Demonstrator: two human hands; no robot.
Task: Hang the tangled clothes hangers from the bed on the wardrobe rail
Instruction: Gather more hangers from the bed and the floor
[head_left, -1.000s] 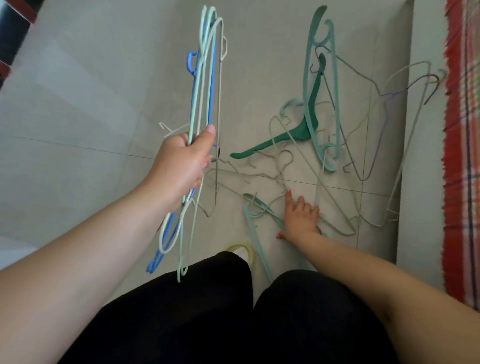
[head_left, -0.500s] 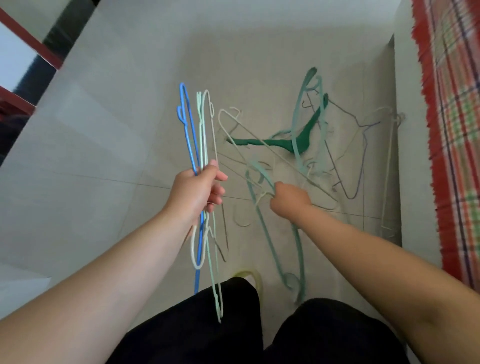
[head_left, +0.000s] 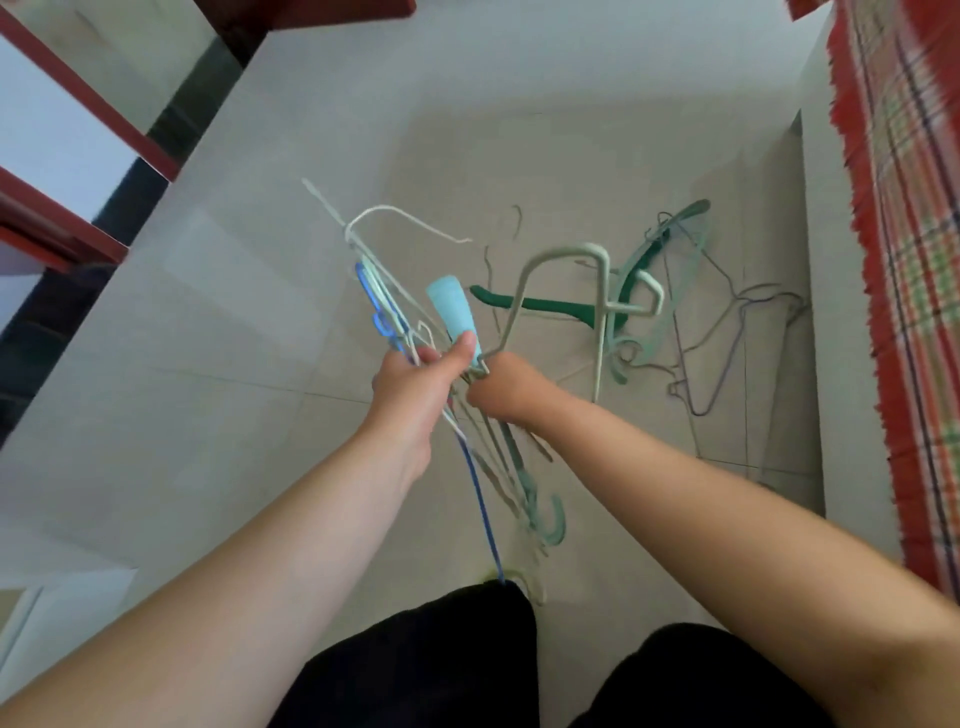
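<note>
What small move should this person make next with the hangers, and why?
Probably pass the pale hanger from the right hand into the bunch that the left hand grips. Both hands meet at the same spot, and more hangers, including a dark green one, lie on the floor waiting for a free hand.

Both bare arms reach forward and down, converging in front of the body. The left hand is curled in a fist, thumb on top pointing forward. The right hand is just beside it, fingers curled under, knuckles nearly touching the left's.
</note>
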